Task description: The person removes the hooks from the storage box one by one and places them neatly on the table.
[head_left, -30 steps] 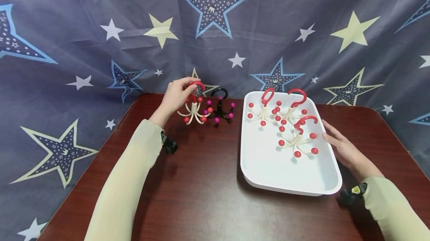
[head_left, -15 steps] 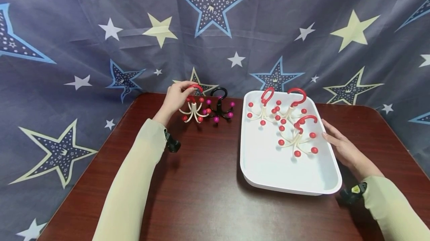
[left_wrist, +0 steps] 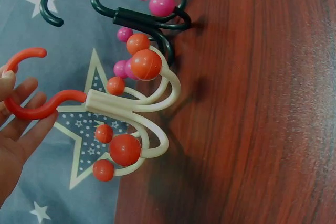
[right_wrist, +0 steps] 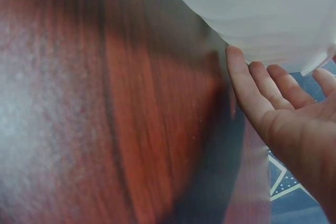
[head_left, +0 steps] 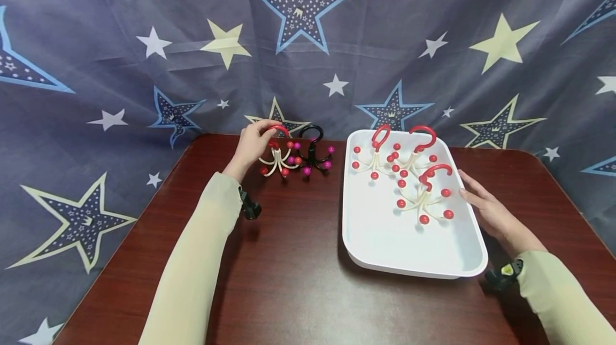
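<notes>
My left hand [head_left: 253, 143] holds the red hook top of a red-and-white multi-arm hanger [left_wrist: 110, 103] at the back of the table. Its pale curved arms end in red balls, and I cannot tell whether they touch the wood. Right beside it stands a black hanger [head_left: 312, 152] with pink balls, partly overlapped by the pale one in the left wrist view. On the right, a white tray [head_left: 385, 265] bears three red-and-white hangers [head_left: 422, 199], hooks upward. My right hand [head_left: 493, 214] rests against the tray's right side, its fingers [right_wrist: 247, 85] fairly straight along the outer wall.
The dark red-brown wooden table [head_left: 293, 270] stretches in front of the hangers and the tray. Behind its back edge hangs a grey-blue cloth [head_left: 366, 24] with star prints. A wrist camera [head_left: 249, 207] sits under the left sleeve.
My left hand has shifted slightly down, and the hanger in it has turned a little next to the black one. The right hand and the tray stay in place; the head view drifts slightly.
</notes>
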`<state>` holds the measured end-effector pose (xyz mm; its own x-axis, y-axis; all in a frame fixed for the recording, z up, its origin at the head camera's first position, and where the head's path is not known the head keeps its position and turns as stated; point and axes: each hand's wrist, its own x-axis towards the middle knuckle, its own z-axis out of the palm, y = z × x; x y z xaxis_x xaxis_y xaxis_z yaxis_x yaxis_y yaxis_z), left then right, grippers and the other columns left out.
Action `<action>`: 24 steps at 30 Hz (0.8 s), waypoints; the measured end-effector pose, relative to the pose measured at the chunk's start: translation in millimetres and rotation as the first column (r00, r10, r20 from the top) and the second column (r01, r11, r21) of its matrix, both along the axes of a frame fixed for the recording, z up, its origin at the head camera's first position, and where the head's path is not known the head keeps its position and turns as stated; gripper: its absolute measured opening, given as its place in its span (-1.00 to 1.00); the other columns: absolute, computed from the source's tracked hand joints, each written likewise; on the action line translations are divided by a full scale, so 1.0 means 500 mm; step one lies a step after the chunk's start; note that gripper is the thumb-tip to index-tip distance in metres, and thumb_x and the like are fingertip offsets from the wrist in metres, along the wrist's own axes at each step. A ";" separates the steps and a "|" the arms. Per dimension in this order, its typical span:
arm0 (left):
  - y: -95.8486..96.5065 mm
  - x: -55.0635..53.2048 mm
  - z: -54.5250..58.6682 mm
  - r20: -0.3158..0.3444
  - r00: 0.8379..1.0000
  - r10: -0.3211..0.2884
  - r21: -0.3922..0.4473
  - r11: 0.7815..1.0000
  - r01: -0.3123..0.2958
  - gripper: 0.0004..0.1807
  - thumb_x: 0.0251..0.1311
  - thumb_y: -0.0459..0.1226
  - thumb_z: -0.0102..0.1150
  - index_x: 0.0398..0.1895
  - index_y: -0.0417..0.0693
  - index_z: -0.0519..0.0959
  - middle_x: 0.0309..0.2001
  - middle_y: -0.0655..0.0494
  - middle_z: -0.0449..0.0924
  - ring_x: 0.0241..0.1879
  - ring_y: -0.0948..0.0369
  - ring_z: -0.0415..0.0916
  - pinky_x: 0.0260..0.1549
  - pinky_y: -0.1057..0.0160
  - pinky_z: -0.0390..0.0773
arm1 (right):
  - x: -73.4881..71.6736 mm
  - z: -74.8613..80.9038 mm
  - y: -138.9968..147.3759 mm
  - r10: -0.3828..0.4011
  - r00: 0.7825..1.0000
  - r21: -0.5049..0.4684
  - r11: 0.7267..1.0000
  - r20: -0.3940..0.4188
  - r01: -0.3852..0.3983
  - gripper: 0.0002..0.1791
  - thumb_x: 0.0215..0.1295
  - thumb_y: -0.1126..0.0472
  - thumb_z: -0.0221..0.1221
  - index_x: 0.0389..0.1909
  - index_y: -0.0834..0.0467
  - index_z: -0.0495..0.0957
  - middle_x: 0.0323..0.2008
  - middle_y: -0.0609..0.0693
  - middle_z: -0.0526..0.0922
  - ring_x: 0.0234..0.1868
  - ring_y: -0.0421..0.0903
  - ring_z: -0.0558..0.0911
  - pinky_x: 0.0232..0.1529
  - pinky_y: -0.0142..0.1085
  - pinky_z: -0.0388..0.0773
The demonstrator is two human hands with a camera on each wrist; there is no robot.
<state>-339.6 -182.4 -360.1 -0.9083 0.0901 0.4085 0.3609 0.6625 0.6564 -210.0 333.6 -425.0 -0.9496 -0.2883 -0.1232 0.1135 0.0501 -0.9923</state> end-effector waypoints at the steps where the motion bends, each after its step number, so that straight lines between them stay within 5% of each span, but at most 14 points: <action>1: -0.001 -0.001 -0.003 -0.004 1.000 0.001 -0.005 1.000 -0.001 -0.78 0.17 -0.23 0.13 -0.11 0.06 0.62 -0.09 0.03 0.62 -0.10 0.13 0.53 -0.08 0.14 0.42 | 0.000 0.000 0.000 -0.001 1.000 0.004 1.000 0.000 0.001 -0.30 0.42 0.11 -0.17 0.42 -0.06 -0.34 0.29 -0.03 0.05 -0.09 -0.46 0.50 -0.18 -0.48 0.50; 11: 0.009 0.006 -0.010 0.025 1.000 -0.009 0.016 1.000 0.009 -0.69 0.16 -0.27 0.13 0.00 0.01 0.56 -0.03 0.00 0.58 -0.09 0.13 0.51 -0.07 0.15 0.42 | 0.000 -0.001 -0.002 0.005 1.000 0.005 1.000 -0.007 -0.005 -0.31 0.42 0.11 -0.18 0.42 -0.06 -0.33 0.29 -0.06 0.06 -0.08 -0.46 0.50 -0.17 -0.48 0.50; 20: 0.081 0.023 0.046 -0.059 0.994 -0.088 -0.064 0.994 0.085 -0.69 0.19 -0.27 0.08 0.01 -0.02 0.56 0.00 0.04 0.55 0.01 0.15 0.46 -0.01 0.16 0.39 | 0.000 0.003 -0.003 -0.004 1.000 0.042 0.999 0.005 0.004 -0.30 0.42 0.09 -0.18 0.42 -0.07 -0.35 0.38 0.21 -0.24 -0.10 -0.49 0.49 -0.18 -0.49 0.50; 24: 0.131 0.036 0.069 -0.053 0.990 -0.132 -0.084 0.988 0.127 -0.70 0.21 -0.25 0.07 0.01 -0.01 0.56 0.00 0.08 0.55 0.04 0.18 0.45 0.02 0.19 0.39 | 0.000 0.002 -0.002 -0.002 1.000 0.035 0.999 -0.002 0.002 -0.30 0.42 0.09 -0.18 0.42 -0.07 -0.34 0.38 0.15 -0.14 -0.10 -0.48 0.50 -0.18 -0.48 0.50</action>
